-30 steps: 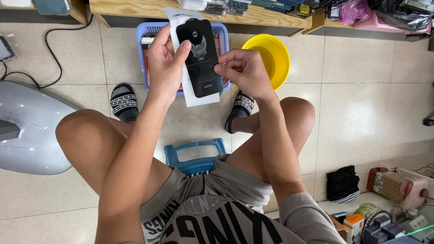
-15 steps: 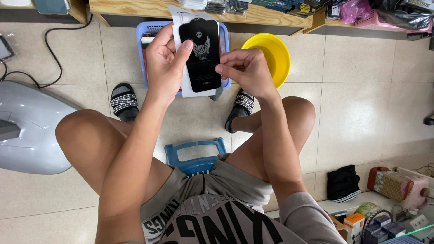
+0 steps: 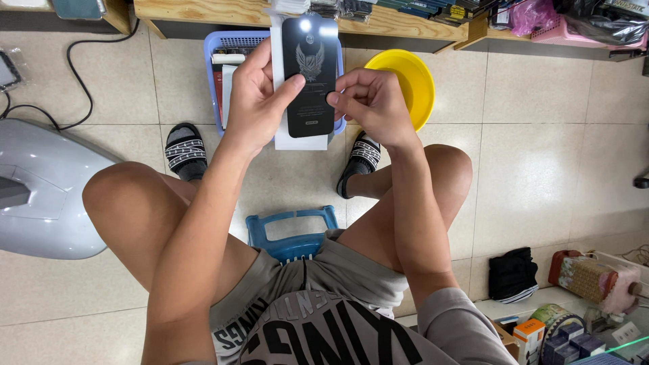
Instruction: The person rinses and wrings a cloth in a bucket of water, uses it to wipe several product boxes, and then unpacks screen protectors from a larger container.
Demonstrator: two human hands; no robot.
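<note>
Between both hands: glossy black rectangular screen protector (image 3: 309,74) on white backing card (image 3: 278,81), upright. Left hand (image 3: 253,101) clasps its left edge, thumb across the face; right hand (image 3: 370,101) pinches the right edge. Behind the grip: blue plastic basket (image 3: 218,51), round yellow plastic bowl (image 3: 412,78). Below: bare tile floor (image 3: 534,135).

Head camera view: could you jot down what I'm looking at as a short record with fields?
Setting: person seated on a blue stool over a tiled floor
Left hand: grips the left edge of a black panel backed by a white sheet
Right hand: pinches the panel's right edge
Panel: upright, shiny, pale winged emblem
Behind: blue basket, yellow bowl, wooden shelf
Feet: black striped sandals
</note>
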